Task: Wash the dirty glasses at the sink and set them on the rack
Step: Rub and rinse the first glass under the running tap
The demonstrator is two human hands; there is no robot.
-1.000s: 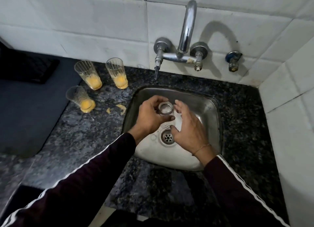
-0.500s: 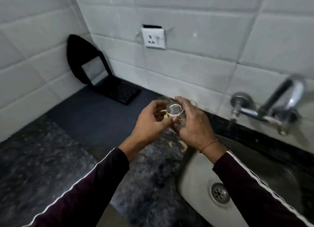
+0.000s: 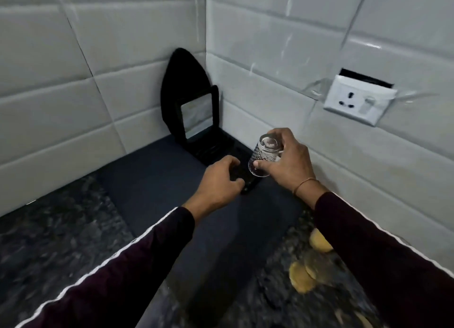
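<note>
A clear patterned glass (image 3: 264,156) hangs upside down, slightly tilted, with my right hand (image 3: 291,164) gripping it by its side. It is just above the near end of a black rack (image 3: 208,147), whose flat base lies in the wall corner with a tall upright back. My left hand (image 3: 218,180) is curled around the front edge of the rack's base, just left of the glass. Blurred dirty glasses (image 3: 319,244) with orange residue stand on the counter at the lower right, partly hidden by my right sleeve.
A dark blue mat (image 3: 172,192) lies under the rack on the speckled granite counter (image 3: 49,241). White tiled walls meet in the corner behind. A white power socket (image 3: 356,101) sits on the right wall. The sink is out of view.
The view has swung left from the sink to the corner. My right hand carried the glass over the rack and holds it alone. My left hand let go and took the rack's edge.
</note>
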